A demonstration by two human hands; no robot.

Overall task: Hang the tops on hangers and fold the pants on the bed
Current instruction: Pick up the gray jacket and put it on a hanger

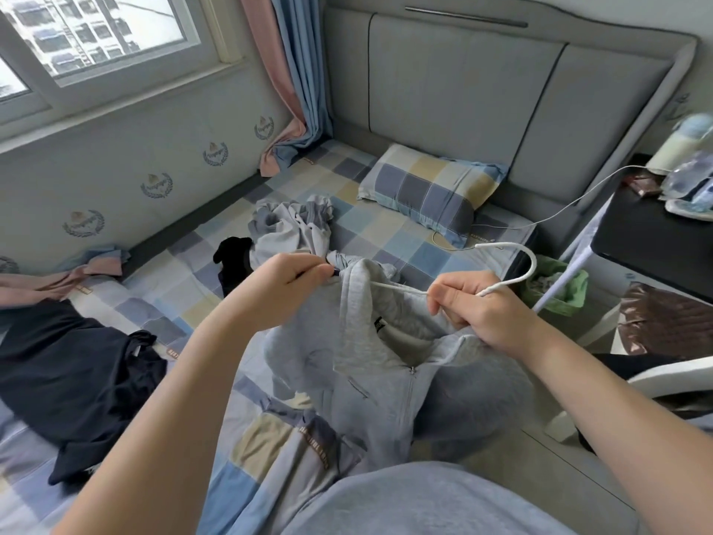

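Observation:
A light grey zip-up hoodie [389, 364] hangs in front of me over the checked bed [386, 233]. My left hand [285, 291] pinches its left shoulder near the collar. My right hand [482, 310] grips the neck of a white hanger [528, 270] together with the hoodie's right collar edge. The hanger's hook curves up to the right, and one thin arm runs left across the open collar. Most of the hanger's body is hidden inside the cloth. A crumpled grey garment [293, 229] and a small black item [233, 252] lie on the bed beyond. Dark clothes [73, 376] are spread at the left.
A checked pillow [428, 191] leans on the grey headboard [501, 90]. A white cable [559, 210] runs from the bed to a black side table [652, 241] with bottles. A green-lined bin [555, 287] stands beside the bed. Curtains [293, 83] hang in the corner by the window.

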